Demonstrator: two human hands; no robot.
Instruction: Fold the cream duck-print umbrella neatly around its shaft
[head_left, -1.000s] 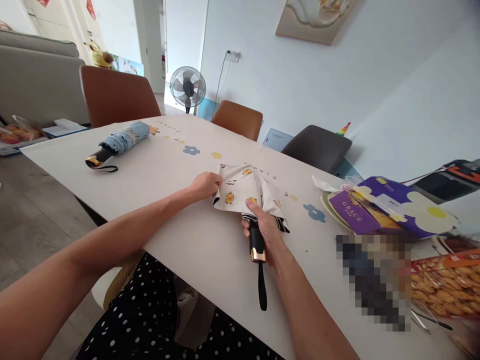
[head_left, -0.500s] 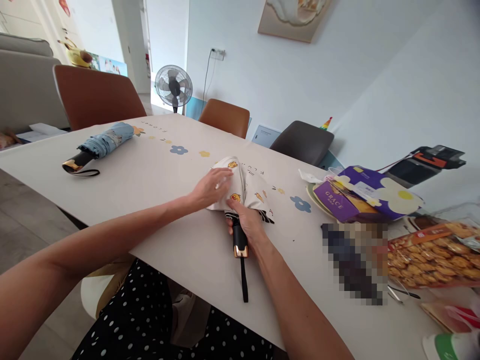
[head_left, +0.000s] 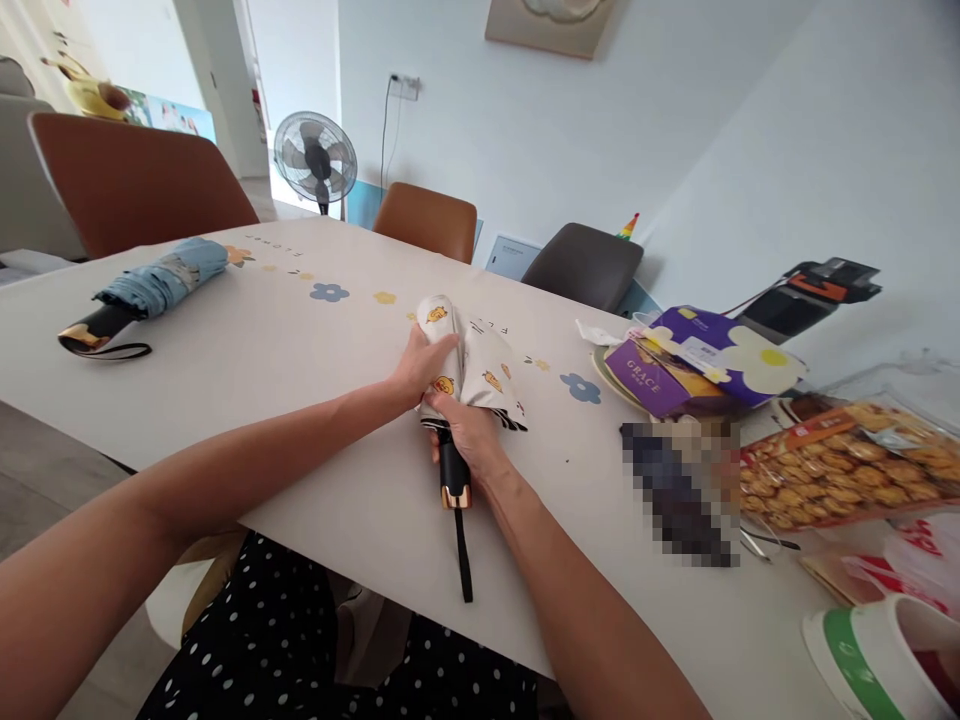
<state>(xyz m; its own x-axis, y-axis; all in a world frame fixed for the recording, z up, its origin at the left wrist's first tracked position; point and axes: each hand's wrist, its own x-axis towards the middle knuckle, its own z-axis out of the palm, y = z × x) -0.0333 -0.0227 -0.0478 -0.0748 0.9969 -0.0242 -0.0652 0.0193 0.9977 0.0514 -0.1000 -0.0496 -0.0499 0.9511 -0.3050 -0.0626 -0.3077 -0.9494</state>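
A white folding umbrella (head_left: pixel 487 375) with small yellow duck prints lies before me, its canopy partly gathered and one panel still loose on the right. Its black handle (head_left: pixel 454 470) has a gold end and a dark wrist strap pointing toward me. My left hand (head_left: pixel 424 362) is wrapped round the left side of the canopy, thumb on top. Lower down, my right hand (head_left: pixel 463 432) grips the canopy's base just above the handle, its fingers partly hidden underneath. To the left rests a blue folded umbrella (head_left: pixel 169 280) with a black and gold handle.
On the right of the white table (head_left: pixel 315 400) are a purple box (head_left: pixel 660 365), a pack of cookies (head_left: pixel 840 465), a blurred-out dark item (head_left: pixel 679 495) and a green-striped white cup (head_left: pixel 855 650). Chairs stand along the far side, with a fan (head_left: pixel 316 158) behind.
My left hand was flat and raised over the canopy; now it is closed round its left side, which looks narrower. The view has shifted slightly to the right.
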